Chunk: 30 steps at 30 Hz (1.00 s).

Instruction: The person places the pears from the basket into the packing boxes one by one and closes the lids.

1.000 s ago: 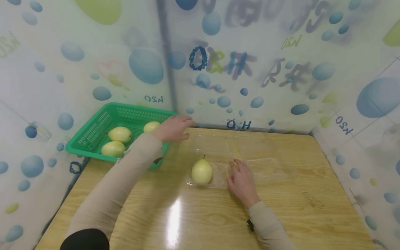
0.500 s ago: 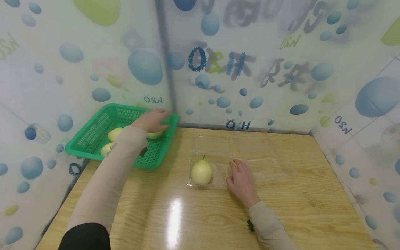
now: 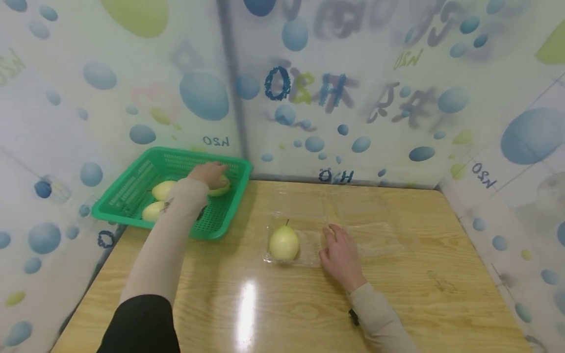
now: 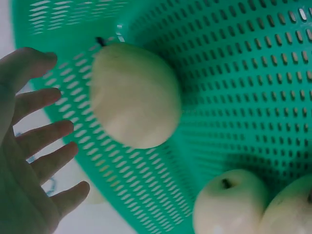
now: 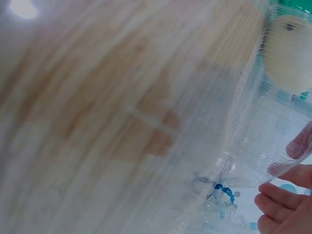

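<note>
My left hand point(image 3: 206, 175) reaches into a green plastic basket point(image 3: 212, 230). Its fingers are spread apart in the left wrist view, beside a pale yellow-green pear point(image 4: 136, 97) and not touching it. Lower in that view lie two more pears, one of them a pear point(image 4: 231, 202) with its stem end showing. My right hand point(image 3: 342, 257) pinches the wall of a clear plastic clamshell container point(image 3: 309, 240) between thumb and fingers. One pear point(image 3: 284, 243) stands in the container's left end, stem up. The container's lid point(image 3: 375, 238) seems to lie folded out to the right.
A wooden table point(image 3: 300, 314) carries the basket at its back left and the container near its middle. Walls covered with a bubble-printed sheet point(image 3: 375, 98) close in the back and both sides.
My left hand has moved left from beside the basket's right rim and then lowered over the right-hand pear inside. My right hand and the container have stayed in place.
</note>
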Motion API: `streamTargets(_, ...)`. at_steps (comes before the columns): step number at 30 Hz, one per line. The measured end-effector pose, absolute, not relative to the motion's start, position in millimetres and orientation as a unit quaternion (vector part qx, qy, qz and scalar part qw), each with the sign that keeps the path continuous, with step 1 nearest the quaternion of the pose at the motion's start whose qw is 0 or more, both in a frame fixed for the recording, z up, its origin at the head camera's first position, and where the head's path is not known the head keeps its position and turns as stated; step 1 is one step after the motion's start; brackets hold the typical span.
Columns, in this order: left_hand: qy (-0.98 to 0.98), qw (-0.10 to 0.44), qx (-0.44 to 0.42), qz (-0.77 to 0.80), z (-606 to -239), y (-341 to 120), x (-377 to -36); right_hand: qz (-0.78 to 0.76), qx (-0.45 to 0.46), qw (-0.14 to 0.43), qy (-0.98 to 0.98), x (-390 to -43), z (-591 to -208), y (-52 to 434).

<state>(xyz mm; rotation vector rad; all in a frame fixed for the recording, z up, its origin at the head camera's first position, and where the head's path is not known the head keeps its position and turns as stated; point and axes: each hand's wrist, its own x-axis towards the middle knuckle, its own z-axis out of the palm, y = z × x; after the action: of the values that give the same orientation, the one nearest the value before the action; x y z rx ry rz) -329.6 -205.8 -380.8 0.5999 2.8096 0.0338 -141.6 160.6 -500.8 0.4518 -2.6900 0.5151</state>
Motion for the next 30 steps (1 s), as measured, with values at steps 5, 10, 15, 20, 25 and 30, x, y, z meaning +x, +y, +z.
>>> streamTargets(5, 0.976, 0.134, 0.166, 0.049, -402, -211, -342, 0.18, 0.159, 0.178, -0.954, -144, -500, 159)
streamTargets(10, 0.976, 0.166, 0.113, 0.085, -422, -217, -348, 0.187, 0.155, 0.168, -0.955, -145, -501, 158)
streamTargets(15, 0.976, 0.168, 0.099, 0.093, -432, -220, -345, 0.196, 0.155, 0.17, -0.953, -145, -502, 159)
streamTargets(20, 0.972, 0.188, 0.061, 0.126, -428, -216, -337, 0.197, 0.155, 0.17, -0.953, -147, -503, 159)
streamTargets(25, 0.969, 0.205, 0.047, 0.13, -422, -210, -328, 0.198, 0.154, 0.173, -0.952, -148, -504, 159)
streamTargets(30, 0.97, 0.21, 0.052, 0.111, -418, -204, -323, 0.199, 0.155, 0.173, -0.952, -147, -504, 159)
